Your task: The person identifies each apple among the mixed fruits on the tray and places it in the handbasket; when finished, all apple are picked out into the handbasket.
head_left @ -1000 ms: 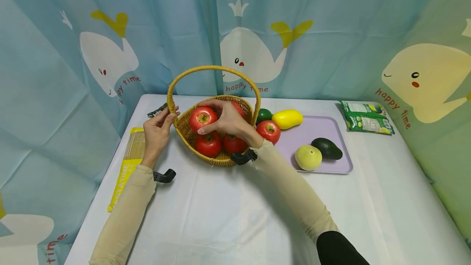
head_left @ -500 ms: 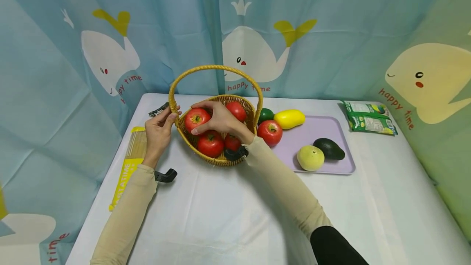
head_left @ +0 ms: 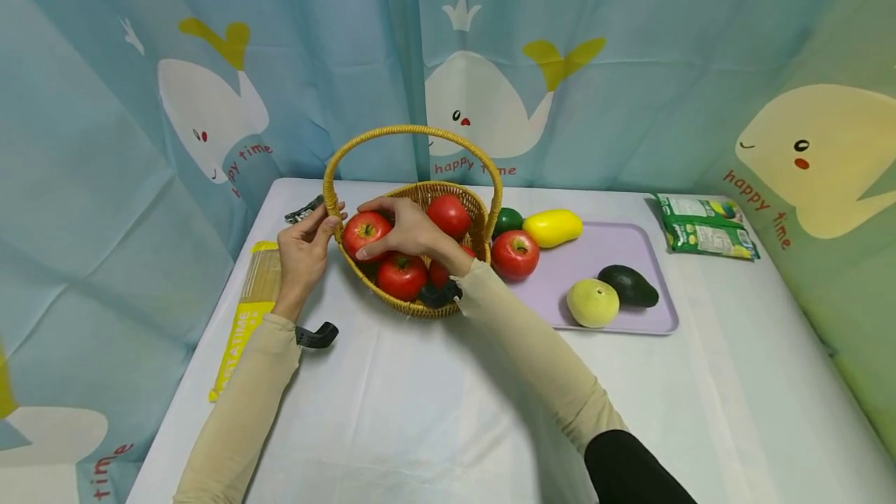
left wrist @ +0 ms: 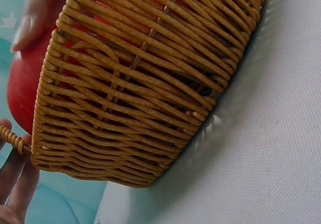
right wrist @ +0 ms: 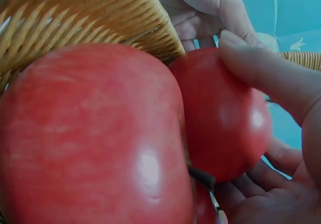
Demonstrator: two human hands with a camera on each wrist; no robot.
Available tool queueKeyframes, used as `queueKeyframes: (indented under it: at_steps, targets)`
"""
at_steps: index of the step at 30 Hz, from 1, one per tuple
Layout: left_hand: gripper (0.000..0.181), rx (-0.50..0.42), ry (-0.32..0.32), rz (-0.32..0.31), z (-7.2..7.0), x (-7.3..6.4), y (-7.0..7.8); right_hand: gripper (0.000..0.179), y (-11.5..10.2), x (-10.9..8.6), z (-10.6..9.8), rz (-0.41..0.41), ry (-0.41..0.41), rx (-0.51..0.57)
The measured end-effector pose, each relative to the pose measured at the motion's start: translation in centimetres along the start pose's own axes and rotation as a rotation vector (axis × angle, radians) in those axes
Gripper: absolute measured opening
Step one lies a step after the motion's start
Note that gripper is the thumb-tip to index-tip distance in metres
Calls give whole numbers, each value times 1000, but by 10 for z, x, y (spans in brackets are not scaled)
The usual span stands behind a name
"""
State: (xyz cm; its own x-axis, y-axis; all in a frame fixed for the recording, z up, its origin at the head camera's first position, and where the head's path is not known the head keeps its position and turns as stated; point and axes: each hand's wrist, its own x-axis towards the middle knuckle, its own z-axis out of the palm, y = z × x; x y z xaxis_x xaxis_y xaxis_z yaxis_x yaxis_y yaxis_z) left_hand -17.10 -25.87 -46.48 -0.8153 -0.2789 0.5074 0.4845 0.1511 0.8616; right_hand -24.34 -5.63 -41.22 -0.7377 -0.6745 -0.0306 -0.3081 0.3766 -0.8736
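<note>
A yellow wicker basket (head_left: 420, 310) with a tall arched handle (head_left: 413, 129) stands at the back of the table. My left hand (head_left: 301, 259) pinches the handle's left foot near the rim. My right hand (head_left: 414, 230) reaches into the basket, thumb and fingers around a red apple (head_left: 365, 234) at its left side. Several other red apples lie inside, one in front (head_left: 402, 277) and one behind (head_left: 449, 215). In the right wrist view, the gripped apple (right wrist: 225, 118) sits beside a larger-looking apple (right wrist: 95, 133). In the left wrist view, it bulges over the woven wall (left wrist: 125, 98).
Right of the basket, a lilac tray (head_left: 560, 278) bears a pale green round fruit (head_left: 593, 303) and an avocado (head_left: 628, 286). A red apple (head_left: 515, 255), yellow mango (head_left: 553, 228) and dark green fruit (head_left: 507, 221) crowd its left end. Pasta (head_left: 245, 317) lies left; green packets (head_left: 707, 225) lie right.
My right hand has carried its apple left and slightly down, to the basket's left side. The apple behind it shows more fully now. My left hand keeps its place on the handle.
</note>
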Motion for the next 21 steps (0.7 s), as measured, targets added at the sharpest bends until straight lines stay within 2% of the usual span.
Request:
queueKeyframes:
  at_steps: [7,17,21]
  targets:
    - [35,-20,2,8,0,0,0,73,1,1,-3,-16,-10,-16]
    - [34,-6,-2,17,-1,0,-1,67,0,4,-3,8,-12,10]
    - [34,-4,1,17,0,0,-2,67,0,6,-2,9,-14,-41]
